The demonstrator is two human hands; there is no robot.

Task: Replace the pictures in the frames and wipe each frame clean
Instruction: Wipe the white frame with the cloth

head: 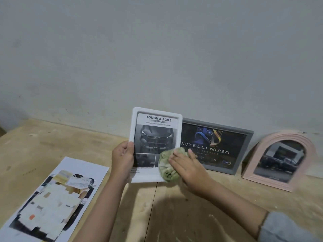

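Observation:
A white frame (153, 119) with a "Tough & Agile" car picture is held upright above the wooden table. My left hand (122, 157) grips its left edge. My right hand (186, 165) presses a crumpled green cloth (167, 167) against the frame's lower right corner. Behind it a grey frame (244, 135) with a dark "Intelli Nusa" picture leans on the wall. Further right, a pink arched frame (262, 154) with a vehicle picture also leans there.
Loose printed sheets (57, 198) lie stacked on the wooden table (52, 137) at the lower left. A bare grey wall (157, 49) rises directly behind the frames. A seam in the tabletop runs below the white frame.

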